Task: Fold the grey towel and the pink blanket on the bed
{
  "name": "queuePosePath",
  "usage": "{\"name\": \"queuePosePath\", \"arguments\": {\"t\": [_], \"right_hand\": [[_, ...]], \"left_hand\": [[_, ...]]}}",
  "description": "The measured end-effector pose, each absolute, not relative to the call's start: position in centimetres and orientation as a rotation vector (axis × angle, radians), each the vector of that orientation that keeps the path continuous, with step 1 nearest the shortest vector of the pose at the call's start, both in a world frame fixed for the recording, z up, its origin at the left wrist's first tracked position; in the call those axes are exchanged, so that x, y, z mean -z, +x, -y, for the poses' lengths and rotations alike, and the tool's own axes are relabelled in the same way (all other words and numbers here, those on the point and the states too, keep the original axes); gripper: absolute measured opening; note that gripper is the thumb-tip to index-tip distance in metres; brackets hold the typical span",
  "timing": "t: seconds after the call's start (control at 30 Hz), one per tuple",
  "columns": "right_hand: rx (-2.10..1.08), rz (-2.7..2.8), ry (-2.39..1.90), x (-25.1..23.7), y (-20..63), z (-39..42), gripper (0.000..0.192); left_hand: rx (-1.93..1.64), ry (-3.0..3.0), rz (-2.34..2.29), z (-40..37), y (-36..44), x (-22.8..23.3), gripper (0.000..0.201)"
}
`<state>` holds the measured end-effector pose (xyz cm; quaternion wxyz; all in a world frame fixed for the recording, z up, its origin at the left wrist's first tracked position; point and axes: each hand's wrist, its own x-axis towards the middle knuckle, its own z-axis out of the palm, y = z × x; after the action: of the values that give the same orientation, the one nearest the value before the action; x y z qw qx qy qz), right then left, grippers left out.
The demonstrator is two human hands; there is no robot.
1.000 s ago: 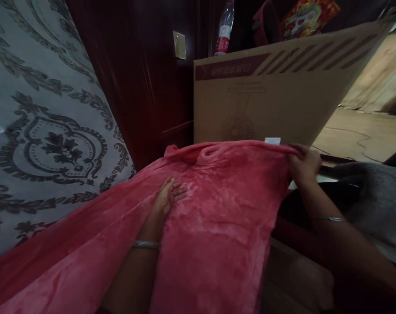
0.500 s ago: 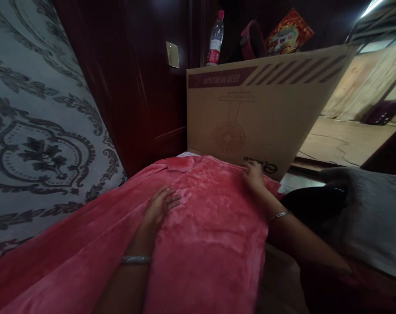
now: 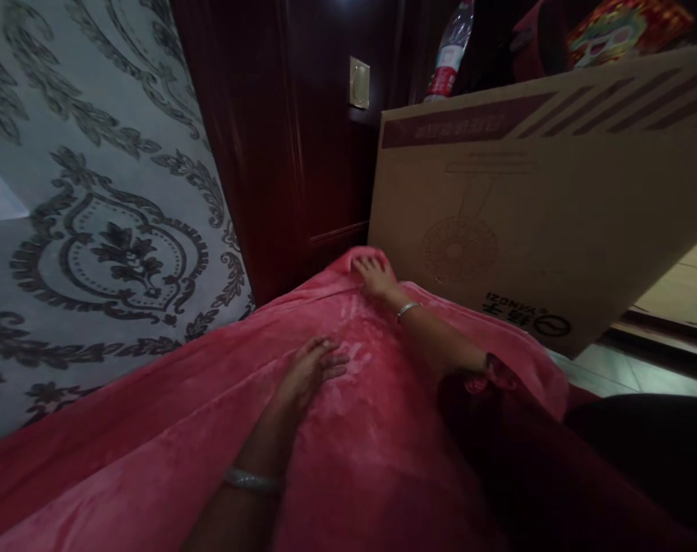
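A pink plush blanket (image 3: 348, 445) spreads before me, its surface rubbed in lighter streaks. My left hand (image 3: 314, 368) lies on its middle, palm down, fingers stretched out and holding nothing. Farther off, my right hand (image 3: 374, 277) rests on the blanket's far corner with its fingers spread over the raised fabric. The underside of that corner is hidden.
A large cardboard box (image 3: 514, 207) stands just beyond the blanket. On it are a plastic bottle (image 3: 448, 61) and a red decorated packet (image 3: 624, 34). Patterned wallpaper (image 3: 118, 230) and a dark red wooden panel (image 3: 302, 161) border the left. Something dark (image 3: 647, 437) sits at right.
My right hand has moved left from the blanket's right edge to its far corner. The left hand stays flat on the blanket. The view has turned left.
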<state>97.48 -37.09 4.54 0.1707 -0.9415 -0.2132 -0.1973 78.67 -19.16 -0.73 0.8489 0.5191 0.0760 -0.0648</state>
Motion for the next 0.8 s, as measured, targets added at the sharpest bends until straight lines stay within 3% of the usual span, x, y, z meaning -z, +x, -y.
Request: {"name": "queuePosePath", "arguments": {"t": [0.07,0.4,0.6,0.8], "right_hand": [[0.617,0.437,-2.739,-5.4,98.7,38.3,0.062],[0.321,0.235,-2.967,-1.5,97.0,49.1,0.052],[0.225,0.399,-2.988,-2.0,99.0,48.7,0.061],[0.113,0.421,-3.019,-2.0,101.1,48.2,0.045]], "left_hand": [[0.143,1.085,-0.147,19.1,78.7,0.8,0.028],[0.101,1.105,-0.138,19.6,77.9,-0.1,0.026],[0.118,1.119,-0.188,19.9,77.7,-0.6,0.021],[0.119,1.095,-0.191,20.2,77.4,-0.4,0.019]]}}
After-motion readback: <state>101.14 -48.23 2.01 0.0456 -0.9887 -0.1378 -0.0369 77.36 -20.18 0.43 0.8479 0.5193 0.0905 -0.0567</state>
